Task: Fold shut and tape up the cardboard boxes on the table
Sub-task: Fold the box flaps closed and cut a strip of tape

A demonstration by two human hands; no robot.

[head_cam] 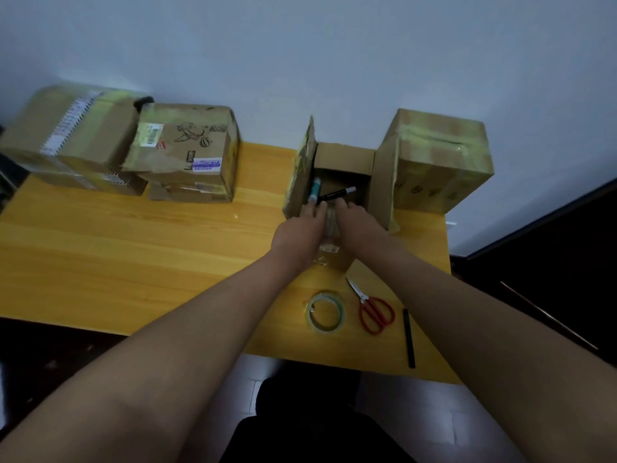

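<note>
Four cardboard boxes sit along the far edge of the yellow table (100,255). Two of them, a big box (66,138) at the far left corner and a box with drawings (187,152) just beside it, are folded shut and shiny with tape. A third taped box (437,162) stands at the far right corner. Between them, right of the middle, is the one open box (344,168), touching the taped box on its right. Its side flaps stand straight up on the left and right, and its open top faces up. Two pens stick out of it: a blue and white pen (315,190) pointing up and away along the left flap, and a black pen (337,194) lying slanted, its grey end toward the right. Both hands reach to the near rim of this box. The left hand (302,228) rests at the near left side, its fingers by the bottoms of the pens; I cannot tell if it grips anything. The right hand (354,222) is just beside it, fingers curled over the near rim, and I cannot tell what they hold. Near the front edge, toward the right, lie one roll of clear tape (325,312), one pair of red scissors (372,307) with the blades pointing away, and one black stick (408,337) lying with its long side running from front to back.
</note>
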